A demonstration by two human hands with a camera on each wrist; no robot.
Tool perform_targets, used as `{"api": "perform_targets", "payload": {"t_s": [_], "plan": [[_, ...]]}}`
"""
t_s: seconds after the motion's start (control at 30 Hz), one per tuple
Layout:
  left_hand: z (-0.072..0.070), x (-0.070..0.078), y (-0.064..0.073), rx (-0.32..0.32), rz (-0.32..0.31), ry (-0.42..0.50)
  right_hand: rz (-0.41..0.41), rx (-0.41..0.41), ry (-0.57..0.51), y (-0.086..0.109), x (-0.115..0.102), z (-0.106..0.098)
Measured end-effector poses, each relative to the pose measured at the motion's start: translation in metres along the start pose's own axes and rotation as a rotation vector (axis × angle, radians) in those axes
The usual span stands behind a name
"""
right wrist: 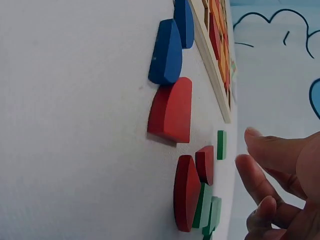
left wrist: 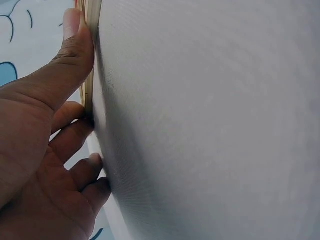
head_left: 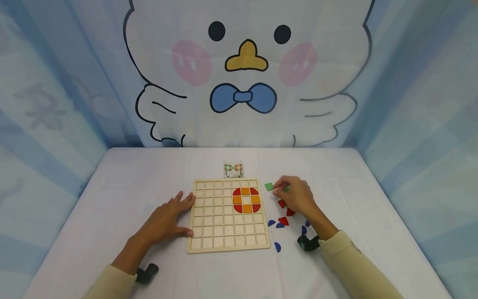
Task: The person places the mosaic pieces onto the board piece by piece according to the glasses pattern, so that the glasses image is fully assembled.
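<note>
A wooden grid board [head_left: 218,243] lies flat on the table, with a ring of red rounded corner pieces [head_left: 237,208] and orange squares [head_left: 245,191] set in its upper right cells. My left hand [head_left: 164,220] touches the board's left edge, thumb and fingers spread along it. Above the loose pieces right of the board is my right hand [head_left: 296,195]. Its thumb and index finger are apart with nothing between them, close to a green square [head_left: 269,186]. More green pieces [right wrist: 202,205] lie beneath that hand, partly hidden in the head view.
Loose red pieces [head_left: 284,221] and blue half-round pieces [head_left: 277,247] are scattered right of the board. A small pattern card [head_left: 233,169] stands just beyond its far edge. The white table [head_left: 149,174] ends at a printed curtain [head_left: 242,128].
</note>
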State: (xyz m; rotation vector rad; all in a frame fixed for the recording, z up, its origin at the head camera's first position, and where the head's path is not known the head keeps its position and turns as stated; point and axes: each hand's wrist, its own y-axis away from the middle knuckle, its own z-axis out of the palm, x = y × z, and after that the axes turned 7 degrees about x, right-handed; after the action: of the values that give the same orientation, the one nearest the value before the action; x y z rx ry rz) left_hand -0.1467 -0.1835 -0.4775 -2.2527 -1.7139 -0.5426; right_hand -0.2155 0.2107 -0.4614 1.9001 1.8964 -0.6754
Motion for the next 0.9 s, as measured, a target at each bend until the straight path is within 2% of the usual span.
{"api": "perform_targets", "payload": {"t_s": [0.37, 0.57, 0.9], "plan": [[-0.001, 0.0, 0.0, -0.005, 0.005, 0.004, 0.017, -0.07, 0.023, 0.014, 0.01, -0.01], [-0.001, 0.0, 0.0, -0.005, 0.006, -0.007, -0.033, -0.101, -0.005, 0.026, 0.01, -0.01], [0.0, 0.0, 0.001, 0.002, 0.011, -0.003, -0.087, -0.228, 0.007, 0.046, 0.003, 0.001]]}}
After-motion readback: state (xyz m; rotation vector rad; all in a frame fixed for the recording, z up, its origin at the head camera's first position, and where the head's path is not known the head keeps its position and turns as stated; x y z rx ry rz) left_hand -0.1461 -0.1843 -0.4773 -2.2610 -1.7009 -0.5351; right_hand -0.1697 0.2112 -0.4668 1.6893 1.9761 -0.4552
